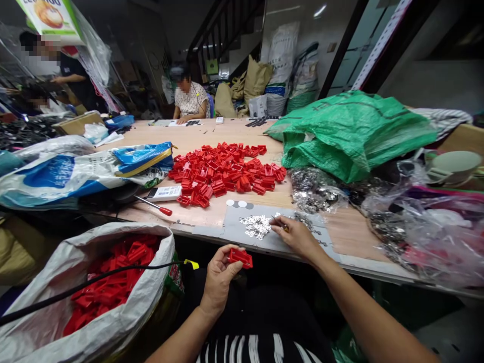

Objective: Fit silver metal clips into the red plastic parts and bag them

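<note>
My left hand (220, 275) grips a small red plastic case (241, 258) between thumb and fingers, just off the table's front edge. The open, hollow side of the case faces up. Over the grey mat (231, 229), my right hand (293, 233) has its fingers pinched together. Something small and yellowish shows at those fingers, too little of it to name. Just left of the fingertips lies a pile of small silvery metal plates (256, 226). More small metal parts lie on the mat beyond and right of this hand, partly covered by it.
A heap of red plastic cases (227, 171) covers the table's middle. An open white sack (151, 302) with more stands at my left. A red-handled screwdriver (162, 209) lies near a white box (164, 193). Green sacking (351, 131) and bagged metal parts (317, 189) lie right. Across sits a person (191, 101).
</note>
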The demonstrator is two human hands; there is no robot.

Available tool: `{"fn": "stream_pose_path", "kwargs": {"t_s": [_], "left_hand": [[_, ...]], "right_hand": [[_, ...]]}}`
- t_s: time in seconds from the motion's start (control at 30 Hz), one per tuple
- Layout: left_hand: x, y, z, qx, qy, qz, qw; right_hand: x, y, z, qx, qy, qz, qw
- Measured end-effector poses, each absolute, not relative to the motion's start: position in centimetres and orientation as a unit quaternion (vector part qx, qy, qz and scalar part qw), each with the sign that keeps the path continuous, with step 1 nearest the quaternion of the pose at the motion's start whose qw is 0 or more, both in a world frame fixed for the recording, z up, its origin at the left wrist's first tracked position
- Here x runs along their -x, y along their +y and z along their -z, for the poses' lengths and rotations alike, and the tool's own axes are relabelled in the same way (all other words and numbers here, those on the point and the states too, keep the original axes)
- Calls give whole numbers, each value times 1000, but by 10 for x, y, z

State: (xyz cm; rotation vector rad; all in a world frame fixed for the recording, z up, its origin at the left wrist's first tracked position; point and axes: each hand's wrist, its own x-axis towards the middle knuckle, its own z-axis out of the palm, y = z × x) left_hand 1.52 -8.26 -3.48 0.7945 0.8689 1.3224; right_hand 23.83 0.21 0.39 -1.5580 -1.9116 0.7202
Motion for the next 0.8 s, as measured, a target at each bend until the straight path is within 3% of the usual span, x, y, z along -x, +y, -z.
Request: {"fn": "stream_pose_path", "kwargs": {"t_s": [0.13, 0.37, 0.63, 0.8], "left_hand": [[-15, -84, 39, -330, 389, -568, 646], [-14, -82, 40, -302, 395, -566, 657], [-22, -76, 45, -253, 396, -574, 670], [-26, -69, 54, -190, 374, -577, 700]], "right_hand": [[-245, 33, -9, 619, -762, -127, 143], [-237, 51, -1, 616, -774, -122, 82], [-239, 47, 0, 629, -767, -104, 78], [-248, 48, 9, 602, -763, -171, 161]]}}
